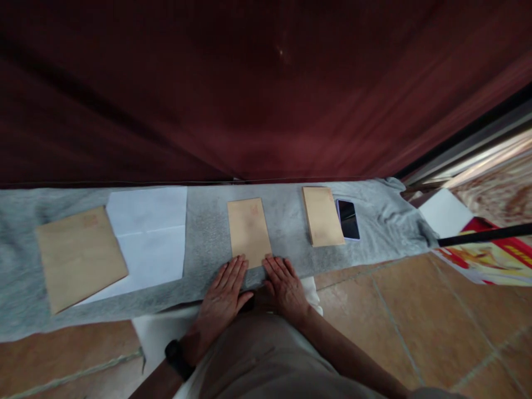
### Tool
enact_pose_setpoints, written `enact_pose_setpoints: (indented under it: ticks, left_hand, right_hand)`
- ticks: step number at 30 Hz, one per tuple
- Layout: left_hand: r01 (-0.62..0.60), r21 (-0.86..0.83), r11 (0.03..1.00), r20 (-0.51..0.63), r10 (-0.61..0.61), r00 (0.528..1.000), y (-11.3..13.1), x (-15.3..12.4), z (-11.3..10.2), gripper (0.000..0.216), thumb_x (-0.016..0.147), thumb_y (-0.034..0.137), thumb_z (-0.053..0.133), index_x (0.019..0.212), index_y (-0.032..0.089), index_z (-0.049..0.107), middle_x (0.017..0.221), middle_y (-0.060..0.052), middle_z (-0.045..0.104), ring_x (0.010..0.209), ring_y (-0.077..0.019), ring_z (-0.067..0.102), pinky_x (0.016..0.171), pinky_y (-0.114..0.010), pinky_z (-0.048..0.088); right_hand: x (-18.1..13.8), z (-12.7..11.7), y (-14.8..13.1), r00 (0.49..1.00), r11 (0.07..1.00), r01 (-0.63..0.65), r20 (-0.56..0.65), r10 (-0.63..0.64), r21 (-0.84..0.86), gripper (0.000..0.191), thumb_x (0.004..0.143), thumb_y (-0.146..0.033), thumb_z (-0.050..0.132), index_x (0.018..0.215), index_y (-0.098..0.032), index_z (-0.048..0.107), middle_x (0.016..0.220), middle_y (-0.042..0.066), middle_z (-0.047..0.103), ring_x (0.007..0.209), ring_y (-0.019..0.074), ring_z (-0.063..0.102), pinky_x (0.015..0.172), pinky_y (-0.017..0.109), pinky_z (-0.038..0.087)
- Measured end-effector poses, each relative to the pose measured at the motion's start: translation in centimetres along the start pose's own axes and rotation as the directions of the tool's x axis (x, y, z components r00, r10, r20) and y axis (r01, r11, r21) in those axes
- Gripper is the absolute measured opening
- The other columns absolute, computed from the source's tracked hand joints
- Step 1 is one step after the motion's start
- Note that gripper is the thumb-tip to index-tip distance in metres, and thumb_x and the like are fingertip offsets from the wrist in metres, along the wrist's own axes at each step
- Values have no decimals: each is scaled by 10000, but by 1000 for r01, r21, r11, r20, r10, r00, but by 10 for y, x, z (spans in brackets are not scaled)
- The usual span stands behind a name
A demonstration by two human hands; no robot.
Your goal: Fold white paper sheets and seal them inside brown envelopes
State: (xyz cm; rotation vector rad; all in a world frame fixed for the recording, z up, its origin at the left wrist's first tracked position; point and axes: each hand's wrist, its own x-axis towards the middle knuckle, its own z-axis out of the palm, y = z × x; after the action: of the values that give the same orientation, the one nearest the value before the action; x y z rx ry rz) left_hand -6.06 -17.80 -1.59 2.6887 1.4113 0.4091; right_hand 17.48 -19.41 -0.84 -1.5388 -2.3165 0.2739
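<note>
A brown paper envelope (249, 227) with a faint red stamp mark lies flat in front of me on the grey cloth (286, 210). My left hand (223, 285) rests with its fingers stretched out over the envelope's near left corner. On the near right corner lie the outstretched fingers of my right hand (286, 284). To the right is a stack of similar brown envelopes (324, 216), close beside a dark-screened phone (348, 219). Over on the left, another brown envelope pile (81, 257) partly covers white paper sheets (153, 233) that show a crease.
A dark red curtain (249, 100) hangs along the far edge of the cloth-covered surface. Tiled floor (374, 316) shows on the near side. At the right, a dark bar (486, 235) crosses in front of a red and yellow printed box (494, 252).
</note>
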Motion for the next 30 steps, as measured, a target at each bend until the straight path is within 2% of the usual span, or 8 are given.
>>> enact_pose_setpoints:
  ticks: [2, 5, 10, 14, 18, 23, 27, 30]
  left_hand:
    - [38, -3, 999, -9, -38, 999, 0, -4, -2, 727, 1040, 529, 429, 1647, 148, 304, 1636, -154, 428, 1511, -310, 427, 1258, -486, 336]
    - [120, -16, 993, -34, -120, 992, 0, -6, -5, 625, 1046, 478, 426, 1588, 167, 435, 1593, -153, 498, 1464, -318, 493, 1214, -490, 387]
    - [294, -68, 953, -80, -299, 951, 3, 6, -4, 431, 1043, 364, 423, 1386, 223, 644, 1405, -132, 680, 1241, -326, 653, 1049, -493, 500]
    - [410, -164, 897, -151, -434, 888, 4, 23, 3, 409, 1004, 347, 495, 1354, 196, 644, 1250, -138, 717, 1103, -309, 666, 983, -467, 535]
    - [530, -217, 820, -99, -558, 824, 3, 37, 4, 464, 953, 318, 588, 1396, 179, 596, 1113, -117, 707, 1029, -293, 659, 929, -430, 557]
    - [564, -144, 813, -17, -572, 820, 3, 48, -5, 535, 900, 278, 685, 1407, 157, 562, 1113, -129, 720, 1042, -309, 664, 911, -421, 556]
    - [594, -110, 797, 21, -595, 803, 6, 51, -11, 575, 923, 268, 664, 1462, 170, 491, 1071, -101, 742, 986, -273, 695, 850, -369, 561]
    - [533, -9, 846, -18, -533, 846, 12, 50, -16, 536, 976, 294, 585, 1483, 151, 483, 1091, -137, 740, 984, -298, 695, 857, -412, 559]
  right_hand:
    - [-2, -2, 2, 1000, 1000, -7, -9, 7, -6, 574, 1046, -249, 485, 1608, -184, 387, 1619, 93, 478, 1499, 250, 439, 1263, 506, 333]
    - [-1, -2, 2, 1000, 1000, -22, -17, 22, -18, 560, 1045, -252, 493, 1594, -179, 413, 1603, 95, 501, 1488, 255, 454, 1259, 503, 342]
    - [7, -1, -1, 998, 998, -61, -27, 60, -31, 479, 1050, -256, 511, 1522, -177, 515, 1550, 100, 562, 1429, 261, 512, 1263, 500, 332]
    - [10, -2, -2, 998, 998, -64, -28, 64, -4, 453, 1045, -223, 514, 1493, -166, 546, 1515, 110, 592, 1403, 257, 528, 1266, 499, 317]
    - [9, -1, -3, 996, 998, -62, -59, 64, 23, 460, 1039, -181, 495, 1497, -169, 542, 1491, 119, 610, 1393, 262, 533, 1252, 514, 326]
    - [7, 4, -2, 994, 998, -53, -95, 55, 24, 461, 1034, -152, 475, 1488, -173, 552, 1471, 112, 626, 1382, 264, 543, 1240, 507, 345]
    - [10, 5, -1, 994, 999, -31, -107, 33, 16, 464, 1036, -146, 449, 1490, -154, 545, 1467, 117, 627, 1388, 261, 544, 1242, 501, 351]
    - [14, 5, -3, 995, 1000, 19, -102, -18, 14, 493, 1044, -154, 411, 1530, -135, 494, 1509, 130, 592, 1428, 249, 512, 1251, 501, 351]
